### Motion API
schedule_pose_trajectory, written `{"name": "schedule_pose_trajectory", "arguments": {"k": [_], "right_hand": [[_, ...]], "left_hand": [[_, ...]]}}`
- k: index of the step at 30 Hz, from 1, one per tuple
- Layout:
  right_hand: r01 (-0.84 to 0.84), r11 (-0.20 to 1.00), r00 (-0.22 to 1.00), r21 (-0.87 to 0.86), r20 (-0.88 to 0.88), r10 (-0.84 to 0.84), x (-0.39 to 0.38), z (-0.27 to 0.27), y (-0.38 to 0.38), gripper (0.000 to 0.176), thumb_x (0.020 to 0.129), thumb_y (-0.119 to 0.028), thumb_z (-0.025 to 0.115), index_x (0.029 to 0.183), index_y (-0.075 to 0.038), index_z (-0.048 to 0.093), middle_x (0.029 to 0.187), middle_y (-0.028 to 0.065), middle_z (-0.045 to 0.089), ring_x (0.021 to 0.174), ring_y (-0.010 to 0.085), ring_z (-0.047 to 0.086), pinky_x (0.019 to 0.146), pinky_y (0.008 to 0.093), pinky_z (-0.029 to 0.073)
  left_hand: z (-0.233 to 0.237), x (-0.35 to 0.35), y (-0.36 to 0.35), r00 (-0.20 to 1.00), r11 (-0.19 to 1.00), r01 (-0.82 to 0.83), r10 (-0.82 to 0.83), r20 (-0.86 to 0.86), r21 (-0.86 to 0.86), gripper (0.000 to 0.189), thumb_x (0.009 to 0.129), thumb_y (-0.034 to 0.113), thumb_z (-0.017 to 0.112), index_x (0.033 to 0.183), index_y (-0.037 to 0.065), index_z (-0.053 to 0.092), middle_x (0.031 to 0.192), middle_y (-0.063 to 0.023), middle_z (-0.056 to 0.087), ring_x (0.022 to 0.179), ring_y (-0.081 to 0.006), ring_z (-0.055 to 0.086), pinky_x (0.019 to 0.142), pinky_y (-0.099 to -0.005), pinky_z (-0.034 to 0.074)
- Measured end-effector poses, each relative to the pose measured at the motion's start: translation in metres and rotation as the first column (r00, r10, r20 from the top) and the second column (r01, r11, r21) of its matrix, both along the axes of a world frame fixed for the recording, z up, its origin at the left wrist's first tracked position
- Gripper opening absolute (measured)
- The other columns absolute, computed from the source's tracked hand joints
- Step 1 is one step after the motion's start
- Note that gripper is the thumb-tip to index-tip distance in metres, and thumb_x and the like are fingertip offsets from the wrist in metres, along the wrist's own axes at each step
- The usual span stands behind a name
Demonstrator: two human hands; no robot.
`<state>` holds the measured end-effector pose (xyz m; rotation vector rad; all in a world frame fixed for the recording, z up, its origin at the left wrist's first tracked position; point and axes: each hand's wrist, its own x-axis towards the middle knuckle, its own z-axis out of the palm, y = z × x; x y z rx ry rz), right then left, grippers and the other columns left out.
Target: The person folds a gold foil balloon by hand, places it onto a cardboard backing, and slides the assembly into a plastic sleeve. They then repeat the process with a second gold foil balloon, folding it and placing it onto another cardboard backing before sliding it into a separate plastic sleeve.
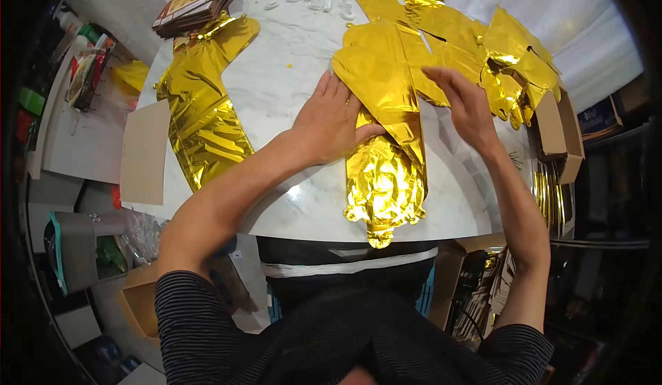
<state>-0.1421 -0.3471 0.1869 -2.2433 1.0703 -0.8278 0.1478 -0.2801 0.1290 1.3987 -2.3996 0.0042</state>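
A flat gold foil balloon [386, 68] lies folded in the middle of the marble-patterned table, its crinkled end [383, 195] pointing toward me and a small tab reaching the near edge. My left hand [332, 119] rests flat on the left side of the fold, fingers stretched out and thumb across the foil. Just right of the balloon is my right hand [465, 106], fingers extended and holding nothing. More gold foil balloons [452, 37] lie overlapped at the back right. Another long gold foil balloon [203, 102] lies to the left of my left arm.
A stack of printed cards [196, 2] sits at the back left, with several small clear pieces [317, 4] beside it. A cardboard sheet [145, 154] lies at the left edge. A cardboard box [558, 133] stands at the right edge. Shelves with goods are on the left.
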Motion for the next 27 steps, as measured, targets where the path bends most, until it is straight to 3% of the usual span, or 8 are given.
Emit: {"name": "schedule_pose_trajectory", "arguments": {"k": [2,3,4,6,7,14,27], "right_hand": [[-0.010,0.982,0.992,-0.187,-0.124,-0.014,-0.017,-0.007,0.038,0.034,0.107,0.002,0.054,0.141,0.001,0.063,0.138,0.0194,0.070,0.129,0.0296,0.068,0.111,0.0363,0.051],[-0.059,0.961,0.983,-0.272,-0.181,0.009,-0.022,-0.017,0.046,0.044,0.100,0.009,0.056,0.143,-0.001,0.062,0.143,0.0220,0.066,0.136,0.0343,0.063,0.116,0.0424,0.048],[-0.048,0.962,0.984,-0.267,-0.178,0.000,-0.027,-0.022,0.052,0.044,0.100,0.009,0.056,0.143,-0.001,0.062,0.143,0.0220,0.066,0.136,0.0343,0.063,0.116,0.0424,0.048],[-0.233,0.907,0.932,-0.350,-0.348,0.105,-0.025,-0.024,0.063,0.050,0.096,0.010,0.059,0.145,-0.003,0.060,0.150,0.0205,0.061,0.142,0.0372,0.058,0.121,0.0482,0.044],[-0.258,0.912,0.928,-0.319,-0.344,0.142,-0.023,-0.028,0.066,0.054,0.095,0.007,0.063,0.147,-0.004,0.058,0.155,0.0189,0.057,0.146,0.0378,0.054,0.123,0.0525,0.042],[-0.261,0.905,0.935,-0.336,-0.323,0.149,-0.001,-0.033,0.066,0.052,0.097,-0.002,0.068,0.147,-0.004,0.056,0.157,0.0171,0.055,0.148,0.0377,0.051,0.124,0.0514,0.042],[-0.251,0.933,0.887,-0.258,-0.448,0.115,0.014,-0.031,0.062,0.046,0.106,-0.019,0.061,0.149,-0.005,0.055,0.160,0.0144,0.052,0.153,0.0349,0.043,0.128,0.0521,0.034]], "left_hand": [[0.001,0.000,0.000,1.000,1.000,0.006,-0.006,0.011,-0.007,0.097,0.103,0.067,0.052,0.162,-0.008,0.032,0.165,-0.0329,0.032,0.159,-0.0473,0.022,0.132,-0.0549,0.015],[0.002,0.000,0.000,1.000,1.000,0.010,-0.009,0.024,-0.017,0.097,0.103,0.067,0.052,0.162,-0.007,0.032,0.165,-0.0326,0.032,0.158,-0.0471,0.023,0.132,-0.0551,0.015],[0.002,0.000,0.000,0.999,1.000,0.019,-0.019,0.027,-0.012,0.097,0.103,0.067,0.052,0.162,-0.007,0.032,0.165,-0.0326,0.032,0.158,-0.0471,0.023,0.132,-0.0551,0.015],[0.004,0.000,-0.001,0.999,1.000,0.021,-0.021,0.029,-0.009,0.095,0.104,0.066,0.052,0.162,-0.006,0.033,0.165,-0.0318,0.032,0.158,-0.0472,0.024,0.131,-0.0551,0.016],[0.003,0.000,-0.002,0.999,1.000,0.030,-0.030,0.035,-0.008,0.095,0.104,0.066,0.052,0.162,-0.006,0.033,0.165,-0.0318,0.032,0.158,-0.0472,0.024,0.131,-0.0551,0.016],[0.005,0.000,-0.002,0.996,1.000,0.016,-0.017,0.086,0.014,0.090,0.104,0.063,0.053,0.160,-0.005,0.037,0.163,-0.0311,0.036,0.156,-0.0482,0.028,0.130,-0.0553,0.019],[0.005,0.000,-0.001,0.991,0.998,-0.017,0.009,0.137,0.059,0.090,0.106,0.063,0.050,0.161,-0.007,0.035,0.166,-0.0321,0.031,0.159,-0.0485,0.023,0.131,-0.0543,0.019]]}}
